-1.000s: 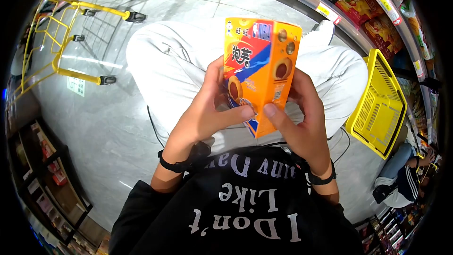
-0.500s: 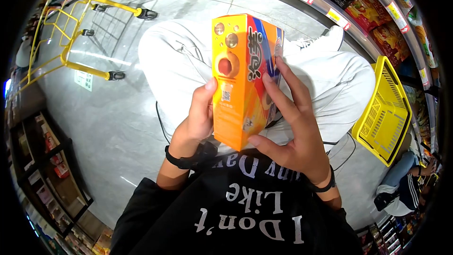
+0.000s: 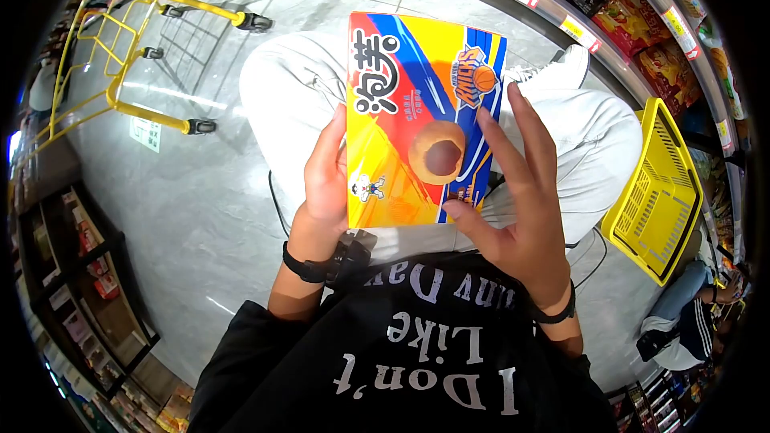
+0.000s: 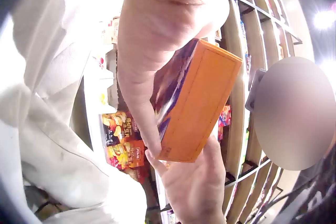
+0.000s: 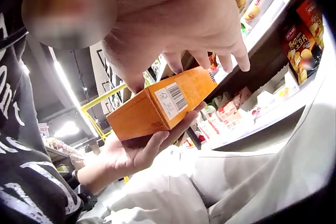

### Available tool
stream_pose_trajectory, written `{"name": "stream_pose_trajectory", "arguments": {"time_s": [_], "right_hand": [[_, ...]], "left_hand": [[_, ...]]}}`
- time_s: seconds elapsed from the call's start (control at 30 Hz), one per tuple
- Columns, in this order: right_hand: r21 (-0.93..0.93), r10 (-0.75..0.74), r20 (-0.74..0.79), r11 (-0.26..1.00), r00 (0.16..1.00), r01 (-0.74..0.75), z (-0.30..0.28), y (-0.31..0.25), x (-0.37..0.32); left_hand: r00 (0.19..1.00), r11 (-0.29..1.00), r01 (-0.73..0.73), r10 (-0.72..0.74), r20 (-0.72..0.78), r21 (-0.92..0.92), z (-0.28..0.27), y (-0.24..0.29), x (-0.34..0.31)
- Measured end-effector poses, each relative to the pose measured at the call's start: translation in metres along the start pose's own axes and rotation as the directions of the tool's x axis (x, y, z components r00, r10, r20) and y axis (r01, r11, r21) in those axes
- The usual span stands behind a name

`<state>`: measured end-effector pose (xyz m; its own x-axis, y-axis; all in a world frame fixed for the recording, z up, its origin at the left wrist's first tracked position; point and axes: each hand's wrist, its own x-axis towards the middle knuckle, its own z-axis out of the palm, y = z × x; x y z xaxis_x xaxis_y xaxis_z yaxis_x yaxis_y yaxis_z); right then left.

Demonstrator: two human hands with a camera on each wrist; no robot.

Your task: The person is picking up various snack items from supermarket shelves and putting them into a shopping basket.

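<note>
An orange, red and blue snack box is held above the lap, its broad printed face toward the head camera. The left hand grips its left edge; in the right wrist view that hand supports the box from beneath, thumb along its side. At the box's right edge, the right hand touches with thumb and fingertips, fingers spread and fairly straight. The left wrist view shows a plain orange side of the box between both hands. A barcode label is on a narrow side.
A yellow basket stands right of the crossed legs. At upper left is a yellow cart frame on black wheels. Shelves with snack bags curve along the upper right; a dark shelf unit is lower left. Another person is at far right.
The box has turned from showing its narrow side and corner to showing its broad front. The right hand has shifted slightly right and up, at the box's right edge.
</note>
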<state>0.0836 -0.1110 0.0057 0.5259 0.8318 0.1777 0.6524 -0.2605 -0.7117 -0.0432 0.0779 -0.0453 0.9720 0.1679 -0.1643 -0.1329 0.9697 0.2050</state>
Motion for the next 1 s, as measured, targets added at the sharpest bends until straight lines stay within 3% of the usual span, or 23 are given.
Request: {"name": "stream_pose_trajectory", "arguments": {"time_s": [0.07, 0.4, 0.47, 0.57, 0.7, 1.0], "right_hand": [[0.083, 0.022, -0.033, 0.996, 0.999, -0.019, 0.002, 0.003, 0.0], [0.133, 0.039, -0.035, 0.991, 0.999, -0.034, 0.005, 0.007, -0.003], [0.131, 0.04, -0.02, 0.991, 0.999, -0.037, 0.004, 0.006, -0.003], [0.16, 0.042, -0.029, 0.986, 0.999, -0.037, 0.006, 0.008, -0.004], [0.164, 0.026, -0.023, 0.986, 0.999, -0.022, 0.003, 0.005, -0.002], [0.284, 0.078, -0.077, 0.957, 0.994, -0.053, 0.004, 0.009, -0.002]], "left_hand": [[0.997, 0.999, -0.008, 0.004, -0.083, -0.048, 0.004, 0.001, 0.0], [0.994, 0.998, 0.024, -0.031, -0.109, -0.065, 0.002, 0.001, -0.006], [0.993, 1.0, 0.022, -0.02, 0.114, -0.018, -0.009, 0.001, -0.009], [0.977, 0.997, 0.072, -0.078, 0.199, 0.039, -0.017, 0.002, -0.013], [0.973, 0.987, 0.146, -0.155, 0.17, 0.061, -0.022, 0.002, -0.016], [0.98, 0.982, 0.174, -0.18, 0.085, 0.071, -0.013, 0.001, -0.016]]}}
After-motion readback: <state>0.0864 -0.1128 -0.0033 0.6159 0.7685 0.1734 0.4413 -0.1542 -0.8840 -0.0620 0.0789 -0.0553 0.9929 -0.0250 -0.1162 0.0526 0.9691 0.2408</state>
